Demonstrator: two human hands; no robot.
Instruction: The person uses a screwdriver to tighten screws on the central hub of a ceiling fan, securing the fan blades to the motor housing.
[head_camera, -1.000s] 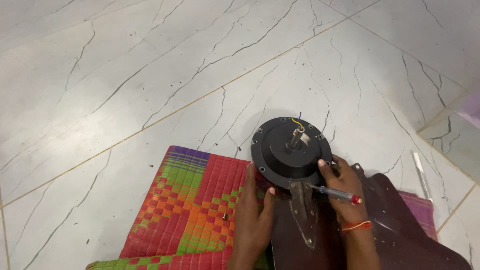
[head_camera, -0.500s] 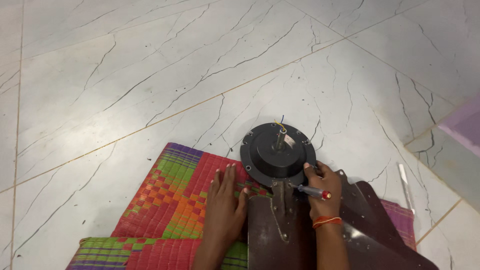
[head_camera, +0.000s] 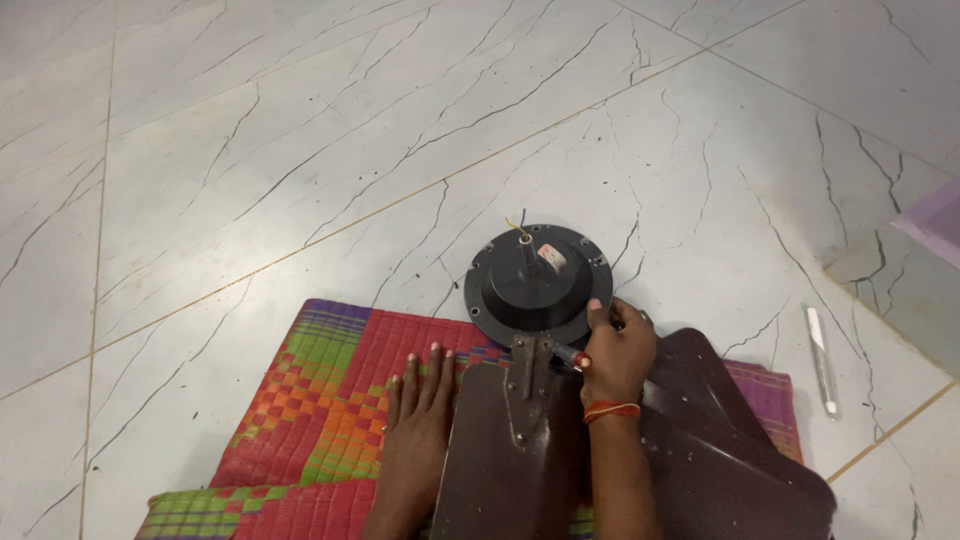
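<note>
Gripping one red-handled screwdriver (head_camera: 572, 354) in our clenched right hand (head_camera: 615, 355), we are working at one round dark fan motor (head_camera: 538, 285) at center frame; our left hand (head_camera: 420, 420) is resting flat, fingers released, on one colourful mat (head_camera: 320, 400) beside two brown blades (head_camera: 510, 450).

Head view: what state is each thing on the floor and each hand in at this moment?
Fan motor: lying flat on the floor, short wires sticking up.
Front fan blade: bracket meets the motor rim.
Second blade: flat, partly under the right arm.
Screwdriver: gripped, tip at the bracket.
Right hand: closed round the screwdriver.
Left hand: open, flat on the mat.
Woven mat: spread flat.
White stick: lying loose on the tiles.
</note>
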